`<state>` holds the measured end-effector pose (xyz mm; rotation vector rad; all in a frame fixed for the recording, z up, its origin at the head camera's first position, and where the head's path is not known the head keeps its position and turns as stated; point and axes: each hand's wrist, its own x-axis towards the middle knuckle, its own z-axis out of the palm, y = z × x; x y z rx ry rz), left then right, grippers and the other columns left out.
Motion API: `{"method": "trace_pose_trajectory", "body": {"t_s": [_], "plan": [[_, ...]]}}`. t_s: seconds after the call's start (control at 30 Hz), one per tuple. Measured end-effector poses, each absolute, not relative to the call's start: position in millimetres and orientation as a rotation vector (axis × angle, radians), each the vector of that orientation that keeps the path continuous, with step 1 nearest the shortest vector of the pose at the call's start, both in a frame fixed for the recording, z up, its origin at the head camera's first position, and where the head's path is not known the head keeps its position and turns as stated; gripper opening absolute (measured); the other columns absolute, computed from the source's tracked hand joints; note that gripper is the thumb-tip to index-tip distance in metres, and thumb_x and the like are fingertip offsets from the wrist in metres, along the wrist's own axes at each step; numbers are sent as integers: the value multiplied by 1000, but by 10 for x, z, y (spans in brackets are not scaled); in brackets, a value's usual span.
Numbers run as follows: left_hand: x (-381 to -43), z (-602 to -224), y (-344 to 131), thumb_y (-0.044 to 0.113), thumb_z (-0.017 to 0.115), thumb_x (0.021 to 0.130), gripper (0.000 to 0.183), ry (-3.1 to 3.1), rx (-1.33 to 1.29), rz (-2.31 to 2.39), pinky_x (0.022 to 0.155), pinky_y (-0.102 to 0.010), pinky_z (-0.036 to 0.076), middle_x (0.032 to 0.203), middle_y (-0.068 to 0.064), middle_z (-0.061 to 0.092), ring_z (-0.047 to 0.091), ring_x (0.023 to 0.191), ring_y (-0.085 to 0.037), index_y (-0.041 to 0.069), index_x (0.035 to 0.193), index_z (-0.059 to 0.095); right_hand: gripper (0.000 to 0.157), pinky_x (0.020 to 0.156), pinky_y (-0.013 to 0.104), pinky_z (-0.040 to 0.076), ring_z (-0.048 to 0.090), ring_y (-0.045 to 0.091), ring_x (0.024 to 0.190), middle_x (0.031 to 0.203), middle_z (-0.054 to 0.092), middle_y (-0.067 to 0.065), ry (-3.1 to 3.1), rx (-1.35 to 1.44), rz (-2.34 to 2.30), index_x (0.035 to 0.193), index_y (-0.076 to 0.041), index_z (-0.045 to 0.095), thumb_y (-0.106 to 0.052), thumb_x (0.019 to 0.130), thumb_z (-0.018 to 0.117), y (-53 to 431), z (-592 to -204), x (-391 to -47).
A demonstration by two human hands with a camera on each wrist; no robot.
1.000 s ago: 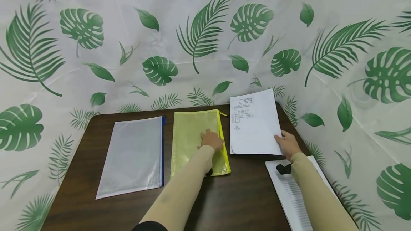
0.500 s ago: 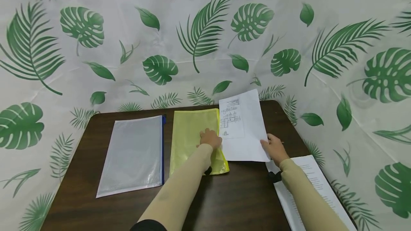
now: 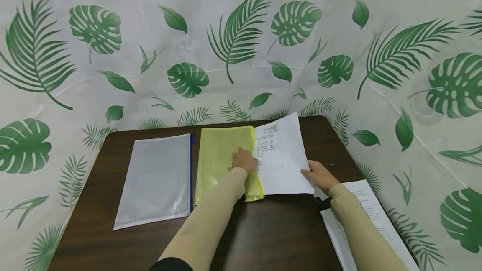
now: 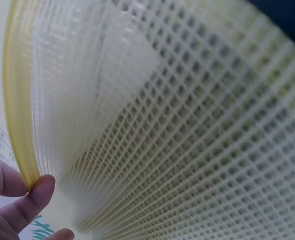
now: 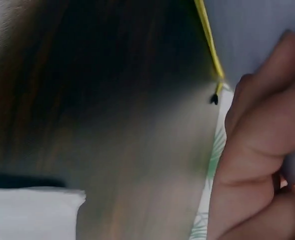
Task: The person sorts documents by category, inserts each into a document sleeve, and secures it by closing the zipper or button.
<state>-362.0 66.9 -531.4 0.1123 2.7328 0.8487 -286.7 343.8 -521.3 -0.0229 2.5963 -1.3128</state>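
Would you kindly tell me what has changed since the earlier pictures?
The right hand carried the white printed rectangular paper leftward and slightly nearer; its left edge is now hidden by the yellow mesh pouch, which slid slightly left. Unchanged: the left hand holding that pouch's edge, and the translucent blue-edged plastic pouch.

Far left on the bench: outer pouch. Just right of it: middle pouch, left hand at its right edge. Farther right: sheets, left margin inside the middle pouch, right hand at the near right corner. Before the sheets, along the bench's right edge: paper stack, partly beneath the right forearm. Behind the bench: backdrop.
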Motion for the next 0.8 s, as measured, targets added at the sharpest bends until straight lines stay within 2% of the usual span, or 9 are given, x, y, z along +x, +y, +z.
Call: {"method": "trace_pose_trajectory", "body": {"t_s": [0.17, 0.23, 0.3, 0.37, 0.47, 0.63, 0.8], "plan": [[-3652, -5350, 670, 27, 51, 97, 43, 2718, 83, 898, 96, -66, 45, 142, -20, 45, 42, 128, -40, -1, 127, 64, 50, 108, 61, 39, 47, 45, 131, 149, 41, 36, 2561, -42, -1267, 146, 18, 36, -6, 105, 51, 3412, -5213, -2882], [-3677, -5385, 671, 27, 51, 97, 41, 2724, 96, 883, 97, -65, 45, 141, -19, 45, 42, 129, -40, -1, 122, 66, 50, 111, 63, 35, 43, 47, 135, 151, 38, 36, 2530, -64, -1262, 147, 18, 34, -5, 105, 50, 3390, -5209, -2893], [-3692, -5411, 671, 28, 52, 97, 39, 2714, 85, 890, 98, -70, 42, 142, -17, 45, 42, 131, -38, 0, 118, 68, 50, 112, 62, 34, 41, 47, 137, 151, 37, 36, 2503, -90, -1264, 147, 18, 34, -5, 105, 49, 3360, -5208, -2912], [-3697, -5423, 669, 29, 53, 97, 38, 2692, 55, 912, 97, -77, 38, 145, -16, 44, 40, 134, -38, 1, 117, 68, 48, 112, 60, 35, 43, 44, 135, 150, 40, 35, 2486, -96, -1280, 146, 17, 36, -5, 105, 49, 3316, -5217, -2938], [-3704, -5429, 665, 29, 52, 96, 37, 2672, 20, 933, 96, -81, 34, 148, -13, 42, 38, 136, -36, 3, 117, 68, 45, 108, 56, 41, 49, 40, 126, 145, 45, 34, 2469, -89, -1304, 143, 17, 40, -5, 105, 50, 3244, -5243, -2968], [-3706, -5442, 654, 28, 52, 96, 36, 2680, 35, 928, 96, -81, 35, 145, -14, 43, 40, 135, -36, 4, 117, 68, 49, 98, 48, 50, 57, 33, 114, 135, 52, 32, 2361, -41, -1382, 145, 17, 34, -8, 106, 48, 3157, -5318, -3006], [-3695, -5492, 654, 27, 53, 95, 38, 2704, 50, 872, 96, -78, 38, 141, -16, 47, 44, 132, -36, 3, 120, 68, 52, 91, 46, 54, 61, 34, 111, 132, 53, 32, 2301, 102, -1431, 148, 16, 31, -17, 110, 41, 3140, -5318, -3066]]}}
